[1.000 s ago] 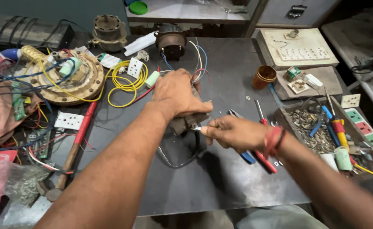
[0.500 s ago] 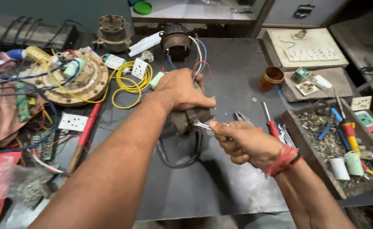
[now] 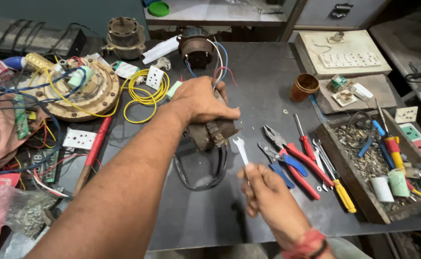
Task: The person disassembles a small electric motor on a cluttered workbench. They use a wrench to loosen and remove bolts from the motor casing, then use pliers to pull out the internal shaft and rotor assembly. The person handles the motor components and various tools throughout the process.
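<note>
My left hand (image 3: 201,101) grips a small grimy motor (image 3: 211,134) and holds it down near the middle of the dark metal table (image 3: 258,86). A black cable (image 3: 198,175) loops out from under the motor toward me. My right hand (image 3: 264,192) holds a small silver open-end spanner (image 3: 240,147), its jaw pointing up toward the motor and a short way off it. A red band sits on my right wrist.
Red-handled pliers (image 3: 292,152), blue-handled pliers (image 3: 278,165) and screwdrivers (image 3: 306,139) lie right of my hand. A wooden tray (image 3: 349,196) of screws and tools stands at the right. A copper-wound stator (image 3: 78,91), yellow wire (image 3: 143,93), two motors and a brown cup (image 3: 304,87) sit farther back.
My right hand has pulled back from the motor toward me with the spanner. The left hand keeps its hold on the motor. The view has shifted slightly.
</note>
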